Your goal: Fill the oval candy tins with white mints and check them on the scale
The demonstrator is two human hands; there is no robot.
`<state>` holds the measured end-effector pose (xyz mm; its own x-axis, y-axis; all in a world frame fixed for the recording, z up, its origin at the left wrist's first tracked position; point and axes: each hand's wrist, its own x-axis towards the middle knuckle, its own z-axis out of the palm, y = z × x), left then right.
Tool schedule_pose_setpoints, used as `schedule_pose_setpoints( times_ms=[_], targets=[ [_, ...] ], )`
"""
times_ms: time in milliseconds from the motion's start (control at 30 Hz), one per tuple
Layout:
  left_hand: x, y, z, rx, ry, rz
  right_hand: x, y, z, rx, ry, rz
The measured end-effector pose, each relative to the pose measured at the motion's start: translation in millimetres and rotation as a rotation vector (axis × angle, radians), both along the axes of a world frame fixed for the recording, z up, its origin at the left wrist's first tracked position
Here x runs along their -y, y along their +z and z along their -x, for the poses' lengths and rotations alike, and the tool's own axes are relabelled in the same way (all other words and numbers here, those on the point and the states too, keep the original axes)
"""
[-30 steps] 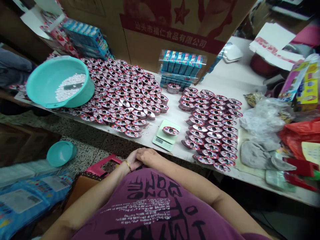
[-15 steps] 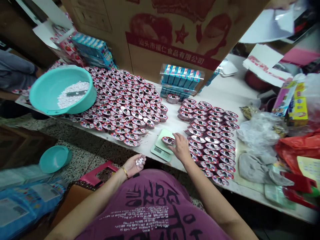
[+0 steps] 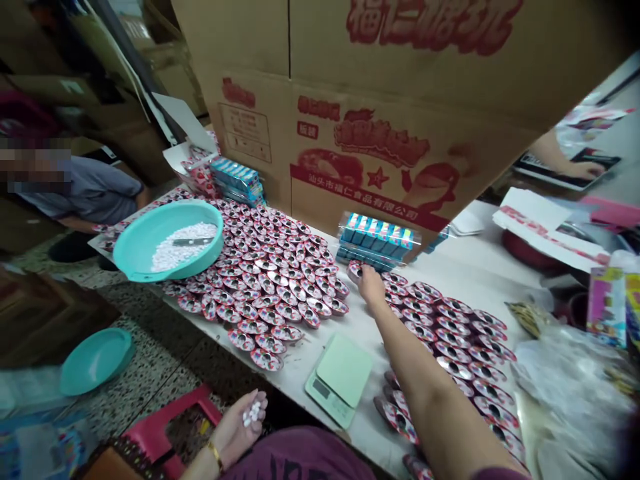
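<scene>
My right hand reaches far across the white table, fingers closed on a small red tin at the far end of the right-hand rows of tins. My left hand rests palm up near my lap, fingers curled around a few white candies. The pale green scale at the table's front edge has nothing on its pan. A large spread of open red tins covers the left part of the table.
A teal basin with white candies sits at the table's left. Blue packs stand before a big cardboard box. A teal bowl and pink stool are on the floor. Another person sits at left; plastic bags lie right.
My right hand lifted the tin off the scale and carried it to the far end of the right-hand rows. The left hand stayed cupped with candies. The view tilted upward.
</scene>
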<state>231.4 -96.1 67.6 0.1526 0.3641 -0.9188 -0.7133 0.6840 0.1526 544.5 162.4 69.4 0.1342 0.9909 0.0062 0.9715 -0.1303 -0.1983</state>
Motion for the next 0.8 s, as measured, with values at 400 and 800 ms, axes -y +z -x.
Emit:
schedule_pose_setpoints(
  times_ms=[400,800],
  targets=[
    [12.0,7.0,10.1,-0.074,0.129,0.046,-24.5,-32.2,-12.0,0.169,-0.004,-0.011],
    [-20.2,17.6,-30.2,0.062,-0.017,-0.22,123.8,29.6,-23.0,0.059,0.322,-0.16]
  ],
)
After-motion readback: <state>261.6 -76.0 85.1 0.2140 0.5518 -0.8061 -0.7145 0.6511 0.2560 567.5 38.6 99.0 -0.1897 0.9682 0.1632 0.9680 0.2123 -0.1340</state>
